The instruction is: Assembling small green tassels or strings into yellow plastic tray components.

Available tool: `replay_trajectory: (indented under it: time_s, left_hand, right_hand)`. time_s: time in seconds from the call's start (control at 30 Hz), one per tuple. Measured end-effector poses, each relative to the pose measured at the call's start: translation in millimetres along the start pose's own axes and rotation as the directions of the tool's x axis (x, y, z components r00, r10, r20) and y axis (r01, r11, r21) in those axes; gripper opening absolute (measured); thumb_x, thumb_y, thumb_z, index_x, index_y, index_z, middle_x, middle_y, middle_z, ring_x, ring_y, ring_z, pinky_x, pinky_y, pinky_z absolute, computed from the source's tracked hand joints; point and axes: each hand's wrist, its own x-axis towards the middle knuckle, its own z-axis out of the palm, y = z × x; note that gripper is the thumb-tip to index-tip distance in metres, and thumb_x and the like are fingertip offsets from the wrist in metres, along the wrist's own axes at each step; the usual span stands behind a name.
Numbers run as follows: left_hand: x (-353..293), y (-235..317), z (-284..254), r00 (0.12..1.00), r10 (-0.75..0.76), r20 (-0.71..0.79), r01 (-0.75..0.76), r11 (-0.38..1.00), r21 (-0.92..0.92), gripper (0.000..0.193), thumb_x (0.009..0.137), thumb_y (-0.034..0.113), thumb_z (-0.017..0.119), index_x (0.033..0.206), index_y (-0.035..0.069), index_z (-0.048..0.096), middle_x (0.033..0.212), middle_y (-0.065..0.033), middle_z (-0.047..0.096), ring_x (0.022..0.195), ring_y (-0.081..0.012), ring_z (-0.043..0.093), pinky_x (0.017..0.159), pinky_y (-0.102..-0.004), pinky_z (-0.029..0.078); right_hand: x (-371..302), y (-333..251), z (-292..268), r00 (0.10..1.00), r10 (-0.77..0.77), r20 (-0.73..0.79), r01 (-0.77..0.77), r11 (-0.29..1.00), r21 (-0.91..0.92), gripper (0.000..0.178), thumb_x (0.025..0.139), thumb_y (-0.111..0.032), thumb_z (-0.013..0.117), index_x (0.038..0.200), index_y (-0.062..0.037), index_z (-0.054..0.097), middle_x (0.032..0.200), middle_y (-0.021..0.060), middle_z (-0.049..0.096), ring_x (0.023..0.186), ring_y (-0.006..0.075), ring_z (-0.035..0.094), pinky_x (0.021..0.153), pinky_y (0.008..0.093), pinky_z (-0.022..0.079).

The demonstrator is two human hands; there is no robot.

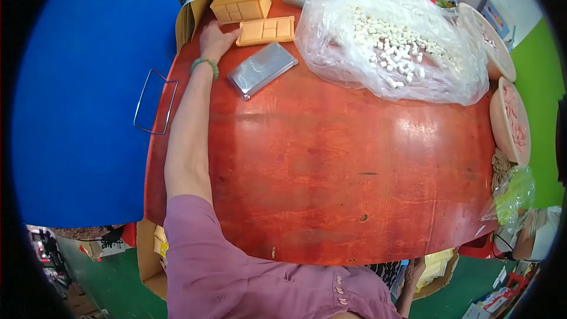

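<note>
At the far left of the red table (307, 171), the left hand (216, 42) reaches to the end of an orange tray (267, 31) marked into rectangular cells. The tray lies between a stack of like orange trays (242, 7), a clear plastic stack (263, 71) nearer the body, and a clear bag of white pieces (393, 41) to its right. Thumb spread away from the fingers, its tip at the tray's left end; whether it touches or merely overlaps the rim cannot be told. Sound handling would probably place thumb and fingers on opposite rims, keep the tray level, and bring it clear of the plastic stack without scraping. A light grip seems advisable, since thin walls may flex. Left arm extended nearly straight, palm down, a green bracelet (204, 68) at the wrist. Right forearm (409, 288) low beyond the table's near edge; its fingers are too obscured to judge.
</note>
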Motion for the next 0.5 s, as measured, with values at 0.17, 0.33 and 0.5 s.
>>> replay_trajectory:
  time_s: [0.17,0.33,0.5]
  left_hand:
    - [-33.9,-1.6,45.6,0.666,0.713,0.219,-0.744,0.616,0.258,0.073,0.07,0.028,0.073,0.131,0.002,0.044,0.135,-0.023,0.044,0.128,-0.0349,0.041,0.107,-0.0416,0.033]
    - [-23.6,3.2,56.2,0.695,0.477,0.538,-0.606,0.791,0.081,0.074,0.067,0.014,0.063,0.135,-0.002,0.037,0.13,-0.0265,0.046,0.126,-0.0379,0.041,0.108,-0.0408,0.03]
    - [-31.7,1.7,45.9,0.634,0.389,0.669,-0.226,0.92,-0.321,0.096,0.057,0.008,0.059,0.145,-0.004,0.022,0.148,-0.0154,0.029,0.14,-0.0225,0.022,0.114,-0.0276,0.015]
  right_hand:
    - [-67.7,-17.0,-76.1,0.997,0.055,-0.055,-0.072,0.923,-0.379,0.025,0.09,-0.018,0.058,0.103,0.0034,0.06,0.092,0.0182,0.064,0.083,0.0263,0.063,0.073,0.0362,0.048]
    - [-68.5,-46.0,-55.3,0.995,-0.035,-0.097,-0.023,0.842,-0.539,0.019,0.088,-0.018,0.059,0.091,0.0009,0.062,0.078,0.0188,0.059,0.067,0.0312,0.059,0.062,0.0383,0.047]
    - [-76.4,-63.5,-55.3,0.986,0.039,-0.163,-0.122,0.835,-0.537,0.02,0.086,-0.017,0.06,0.093,0.0001,0.065,0.079,0.0192,0.059,0.067,0.0321,0.06,0.063,0.0388,0.047]
